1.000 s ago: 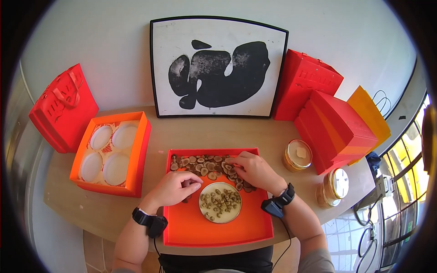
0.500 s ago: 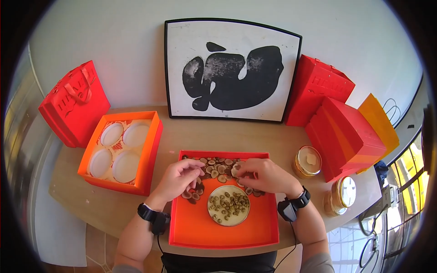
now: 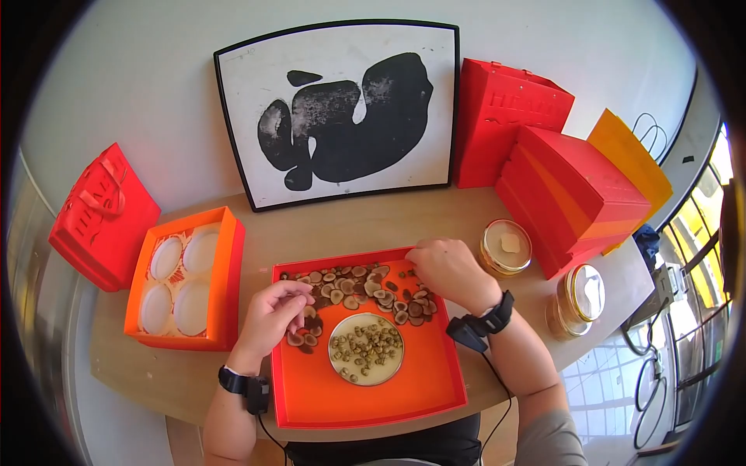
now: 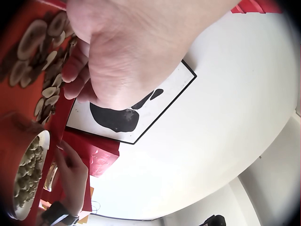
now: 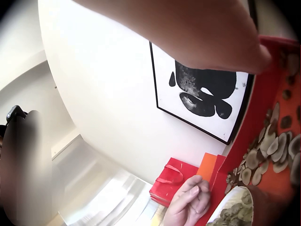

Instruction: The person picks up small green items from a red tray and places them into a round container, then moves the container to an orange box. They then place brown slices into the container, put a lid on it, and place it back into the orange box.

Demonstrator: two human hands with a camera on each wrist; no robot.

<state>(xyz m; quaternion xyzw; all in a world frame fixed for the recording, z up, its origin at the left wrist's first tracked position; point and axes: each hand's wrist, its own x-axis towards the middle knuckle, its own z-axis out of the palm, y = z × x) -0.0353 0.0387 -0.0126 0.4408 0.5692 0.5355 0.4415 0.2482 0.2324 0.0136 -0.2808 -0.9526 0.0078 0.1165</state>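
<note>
A red-orange tray holds many dried round slices with brown rims and pale centres, spread along its back and left sides. On the tray floor stands a round dish of small greenish-brown curled pellets. My left hand hovers at the tray's left edge beside the slices, its fingers loosely bent and nothing visible in them. At the tray's back right corner is my right hand, fingers bent down at the rim near a few small dark pieces; whether it pinches one I cannot tell.
An orange box with round white wells stands left, before a red paper bag. Behind the tray leans a framed black-and-white picture. To the right are two lidded jars, a red box and another red bag.
My right hand has moved from over the slices to the tray's back right corner, uncovering slices there. The left hand has drawn back to the left edge. The head view has shifted and tilted.
</note>
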